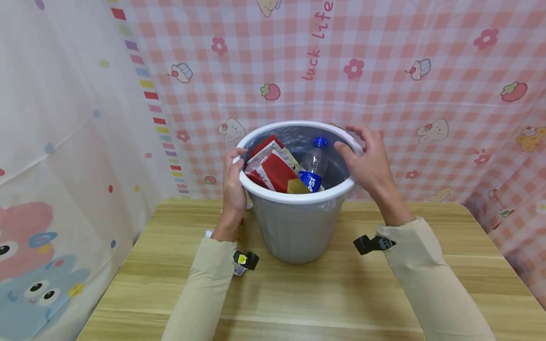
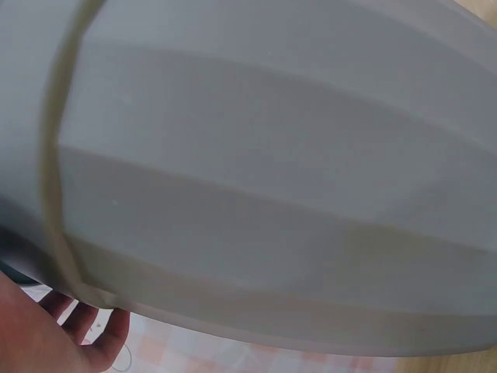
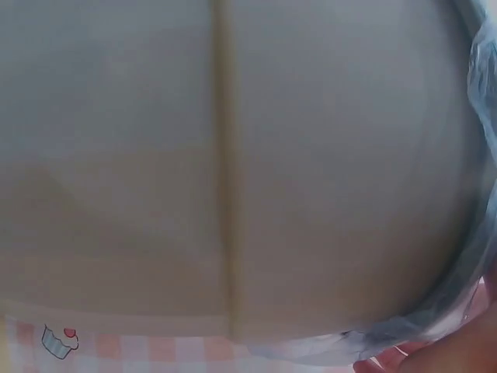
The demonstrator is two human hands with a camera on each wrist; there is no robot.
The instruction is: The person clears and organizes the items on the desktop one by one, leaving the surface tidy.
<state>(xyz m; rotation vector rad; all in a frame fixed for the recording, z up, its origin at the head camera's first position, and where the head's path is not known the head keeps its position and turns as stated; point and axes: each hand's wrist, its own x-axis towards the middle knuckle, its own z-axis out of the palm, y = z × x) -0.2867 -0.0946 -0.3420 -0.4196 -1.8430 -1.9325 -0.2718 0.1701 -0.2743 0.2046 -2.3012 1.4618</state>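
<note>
A grey trash can (image 1: 294, 232) with a white rim stands on the wooden table, lined with a clear plastic bag (image 3: 443, 318). Inside it lie red packaging (image 1: 277, 170) and a clear plastic bottle (image 1: 314, 163) with a blue cap and a blue Pepsi label. At the left side of the rim, my left hand (image 1: 234, 187) grips with its fingertips over the edge. My right hand (image 1: 370, 161) holds the opposite side of the rim, thumb over the inside. The can's grey wall fills most of both wrist views, where only parts of the hands show at the lower corners.
Partly hidden behind my left forearm, some crumpled wrappers (image 1: 240, 270) lie on the wooden table (image 1: 332, 303). A pink checked cloth (image 1: 384, 104) hangs behind the table, and a white printed curtain (image 1: 81, 142) hangs at the left.
</note>
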